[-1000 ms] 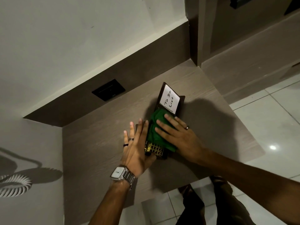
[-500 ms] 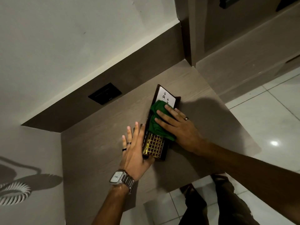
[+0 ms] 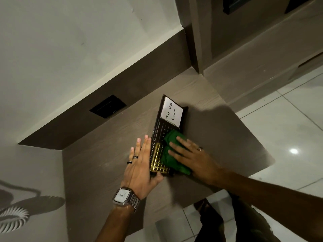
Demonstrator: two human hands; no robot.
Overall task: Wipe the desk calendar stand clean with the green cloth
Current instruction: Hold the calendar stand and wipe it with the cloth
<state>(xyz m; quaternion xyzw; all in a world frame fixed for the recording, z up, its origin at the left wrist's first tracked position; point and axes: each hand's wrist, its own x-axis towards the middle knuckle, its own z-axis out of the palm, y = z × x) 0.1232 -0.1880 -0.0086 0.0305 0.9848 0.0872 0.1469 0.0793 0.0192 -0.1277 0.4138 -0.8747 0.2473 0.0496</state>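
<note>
The dark desk calendar stand lies flat on the grey wooden desk, with month names down its left edge, a gold grid at its near end and a white "To Do List" card at its far end. My right hand presses the green cloth, flat-fingered, onto the stand's near half. My left hand, with two rings and a wristwatch, lies flat against the stand's left edge, its thumb at the near corner.
A black wall socket sits in the brown backsplash behind the desk. The desk's near and right edges drop to a white tiled floor. A wall column stands at the desk's far corner. My legs show below.
My right hand has slid the green cloth back from the card end toward the near, gold-grid end of the stand, uncovering the card. My left hand has stayed against the left edge.
</note>
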